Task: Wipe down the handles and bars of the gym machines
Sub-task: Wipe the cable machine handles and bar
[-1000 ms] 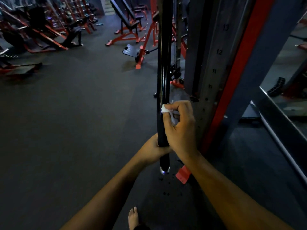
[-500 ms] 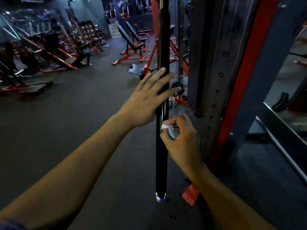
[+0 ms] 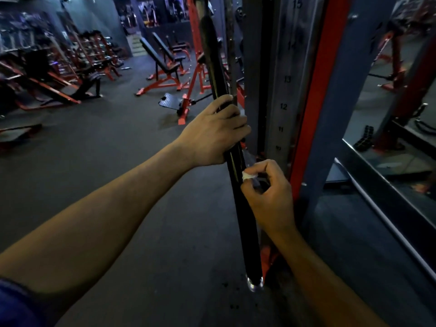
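Two hands on the hanging black bar (image 3: 238, 197): left hand (image 3: 212, 135) wrapped round it higher up, right hand (image 3: 269, 197) pinching a small white wipe (image 3: 248, 175) against its side. Bar looks rigid, glossy, likely slick and free to swing, so steady it high. Numbered upright (image 3: 283, 90) crowds the right; floor (image 3: 118, 149) side open

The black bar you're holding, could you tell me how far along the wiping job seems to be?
Done: nothing shows as finished; no cleaned stretch can be told apart in this dim light. In hand: the left hand grips the black bar while the right hand pinches a small white wipe against it just below. Left: probably the bar's lower end and the red benches behind.
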Tool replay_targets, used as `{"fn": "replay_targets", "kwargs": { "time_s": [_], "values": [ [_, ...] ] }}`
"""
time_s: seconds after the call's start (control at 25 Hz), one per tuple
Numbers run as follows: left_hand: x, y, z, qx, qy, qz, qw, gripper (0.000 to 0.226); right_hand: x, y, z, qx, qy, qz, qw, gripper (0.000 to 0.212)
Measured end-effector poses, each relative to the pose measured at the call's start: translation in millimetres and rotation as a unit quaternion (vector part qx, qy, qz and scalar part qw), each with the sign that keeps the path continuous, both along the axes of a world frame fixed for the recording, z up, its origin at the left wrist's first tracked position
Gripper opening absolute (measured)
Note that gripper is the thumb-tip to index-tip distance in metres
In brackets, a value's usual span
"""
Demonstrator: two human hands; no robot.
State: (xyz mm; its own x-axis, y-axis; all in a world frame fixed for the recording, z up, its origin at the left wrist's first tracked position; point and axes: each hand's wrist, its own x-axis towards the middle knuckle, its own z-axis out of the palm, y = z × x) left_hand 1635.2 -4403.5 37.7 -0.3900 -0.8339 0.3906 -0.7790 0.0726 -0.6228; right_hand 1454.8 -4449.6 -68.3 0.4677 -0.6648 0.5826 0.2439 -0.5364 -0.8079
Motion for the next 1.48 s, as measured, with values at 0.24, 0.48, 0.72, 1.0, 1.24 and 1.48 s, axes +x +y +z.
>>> {"fn": "replay_targets", "kwargs": {
  "time_s": [0.24, 0.48, 0.72, 1.0, 1.24, 1.48],
  "values": [
    [-40, -39, 2, 0.014, -0.020, 0.021, 0.999, 0.018, -34, -32, -1, 0.103, -0.022, -0.078, 0.991, 0.013],
    [-85, -73, 6, 0.040, -0.084, 0.065, 0.993, 0.021, -76, -74, 2, 0.138, 0.012, -0.118, 0.983, 0.015],
    [-136, -97, 23, 0.081, -0.042, 0.120, 0.989, 0.023, -104, -107, 11, 0.072, -0.021, -0.184, 0.980, 0.007],
    [-162, -127, 38, 0.051, -0.006, 0.123, 0.991, 0.037, -125, -152, 33, -0.012, 0.005, -0.224, 0.975, 0.010],
    [-160, -142, 51, 0.064, 0.009, 0.136, 0.989, 0.025, -118, -186, 50, -0.048, 0.039, -0.222, 0.973, 0.032],
    [-163, -150, 68, 0.044, 0.066, 0.136, 0.988, 0.025, -119, -214, 75, -0.086, 0.057, -0.237, 0.966, 0.034]
  ]
}}
